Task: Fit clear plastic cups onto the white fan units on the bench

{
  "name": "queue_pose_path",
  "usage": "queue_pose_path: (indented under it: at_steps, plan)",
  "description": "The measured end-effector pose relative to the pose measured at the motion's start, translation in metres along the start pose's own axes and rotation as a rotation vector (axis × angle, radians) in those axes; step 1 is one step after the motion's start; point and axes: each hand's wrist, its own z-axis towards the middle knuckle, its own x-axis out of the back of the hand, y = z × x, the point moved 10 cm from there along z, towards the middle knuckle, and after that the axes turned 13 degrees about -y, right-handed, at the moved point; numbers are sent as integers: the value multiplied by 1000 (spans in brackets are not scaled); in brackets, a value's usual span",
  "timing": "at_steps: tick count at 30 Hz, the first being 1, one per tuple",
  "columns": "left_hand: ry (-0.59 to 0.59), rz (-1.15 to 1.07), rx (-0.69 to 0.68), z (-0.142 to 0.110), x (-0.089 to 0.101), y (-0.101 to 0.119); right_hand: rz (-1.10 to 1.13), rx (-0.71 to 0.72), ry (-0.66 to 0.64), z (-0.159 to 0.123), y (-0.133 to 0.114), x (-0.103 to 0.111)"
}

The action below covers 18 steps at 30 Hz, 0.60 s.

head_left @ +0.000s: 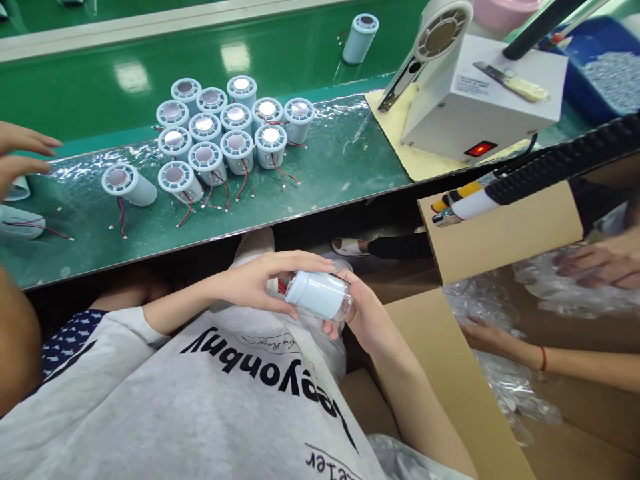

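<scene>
Just in front of my shirt I hold a light blue cylindrical housing point(320, 293) on its side, above the floor and away from the bench. My left hand point(267, 283) is closed round its left end, thumb below and fingers above; a bit of red wire shows by the palm. My right hand point(367, 313) grips the right end, where a clear plastic cup point(345, 303) surrounds the housing. Several similar blue housings point(235, 143) stand in a cluster on the bench point(330, 167), round metallic discs on top and thin red and dark wires trailing. Another housing point(131, 185) leans left of them.
A white box-shaped machine point(480, 100) with a lit red switch stands at the bench's right. One housing point(360, 40) is on the green belt point(150, 40) behind. Another person's hands point(500, 340) reach into a cardboard box point(450, 373) of clear plastic pieces; a hand point(25, 150) shows far left.
</scene>
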Motion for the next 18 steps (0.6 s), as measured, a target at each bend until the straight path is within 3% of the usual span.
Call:
queue_pose_path:
  at_steps: [8,11,13,16,18]
  plan:
    - [19,58,-76,0,-1,5,126,-182,-142,2,21,-14]
    - [56,59,-47,-1,0,7,93,-182,-214,1,26,-18]
    - [71,10,51,-1,-1,0,-19,-44,-157,0,17,-9]
    - [94,-127,174,-5,-3,-10,-403,371,60,-16,-22,9]
    - [104,-202,203,-6,-3,-14,-742,643,111,-35,-45,-1]
